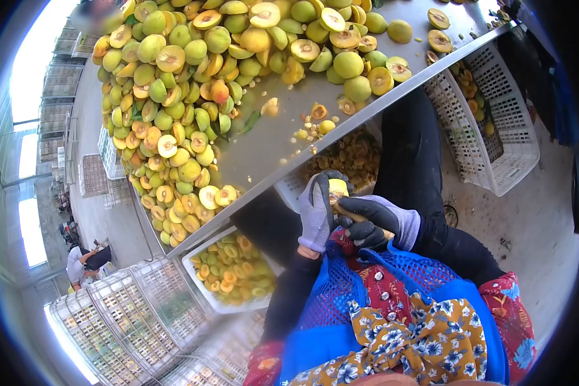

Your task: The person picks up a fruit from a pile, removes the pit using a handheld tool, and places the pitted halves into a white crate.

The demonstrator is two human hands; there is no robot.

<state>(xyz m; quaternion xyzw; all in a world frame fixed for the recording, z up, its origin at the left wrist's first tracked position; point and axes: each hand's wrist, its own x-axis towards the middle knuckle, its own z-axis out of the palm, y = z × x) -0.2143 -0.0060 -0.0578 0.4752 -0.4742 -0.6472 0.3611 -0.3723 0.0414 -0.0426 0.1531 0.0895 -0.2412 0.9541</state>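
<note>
My left hand (315, 215), in a grey-lilac glove with dark fingers, is closed around a piece of yellow stone fruit (338, 187) with pale cut flesh. Close beside it, my right hand (376, 219) in a matching glove grips a tool whose tan handle (388, 235) sticks out below the fingers; its working end at the fruit is mostly hidden. Both hands are over my lap, just off the near edge of the metal table (257, 161). Below that edge, a container of cut fruit pieces (354, 157) shows beyond my hands.
A large heap of whole and halved yellow-green fruit (174, 96) covers the table's left and far side. Loose stones and scraps (305, 134) lie near its edge. White crates stand at left (228, 267) and right (495, 128). Another person (83, 264) sits far left near stacked crates (128, 315).
</note>
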